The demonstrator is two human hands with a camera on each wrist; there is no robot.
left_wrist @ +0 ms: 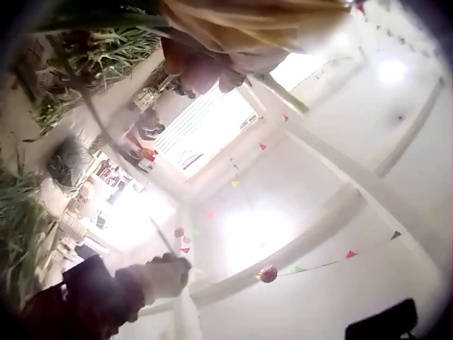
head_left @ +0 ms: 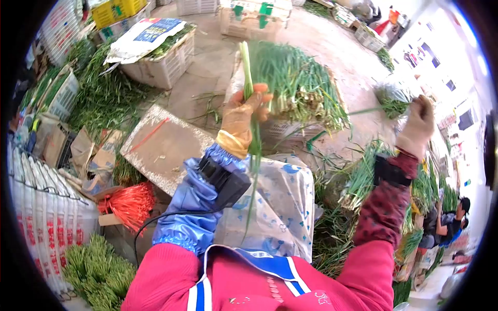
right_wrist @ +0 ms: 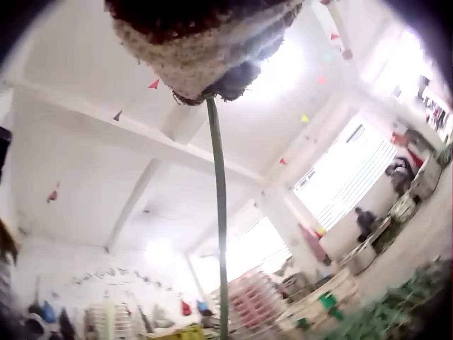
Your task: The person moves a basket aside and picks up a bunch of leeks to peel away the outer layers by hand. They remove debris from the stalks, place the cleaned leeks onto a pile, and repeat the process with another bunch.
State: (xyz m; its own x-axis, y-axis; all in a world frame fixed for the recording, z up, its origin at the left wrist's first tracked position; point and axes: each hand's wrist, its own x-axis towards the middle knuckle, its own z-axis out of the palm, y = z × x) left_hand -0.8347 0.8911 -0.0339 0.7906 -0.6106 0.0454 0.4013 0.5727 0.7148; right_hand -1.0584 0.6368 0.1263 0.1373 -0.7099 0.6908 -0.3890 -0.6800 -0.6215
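My gloved left hand (head_left: 239, 118) grips a few green stalks (head_left: 246, 67), pale stems pointing up and long leaves hanging below the hand. In the left wrist view the same hand (left_wrist: 233, 32) has a pale stem end (left_wrist: 287, 95) sticking out past its fingers. Raised off to the right, my gloved right hand (head_left: 418, 127) is apart from the left one. The right wrist view shows a single long green leaf (right_wrist: 220, 205) pinched in the curled right hand (right_wrist: 205, 57). Beyond the left hand, a pile of leafy green bundles (head_left: 298, 78) lies on a crate.
Before the body are a worn board (head_left: 168, 140) and a plastic-covered surface (head_left: 280, 202). Red ties (head_left: 132, 205) lie at the left, above cut green stems (head_left: 98, 269). A crate (head_left: 166, 67) with greens stands back left; more greens (head_left: 363, 176) are below the right arm.
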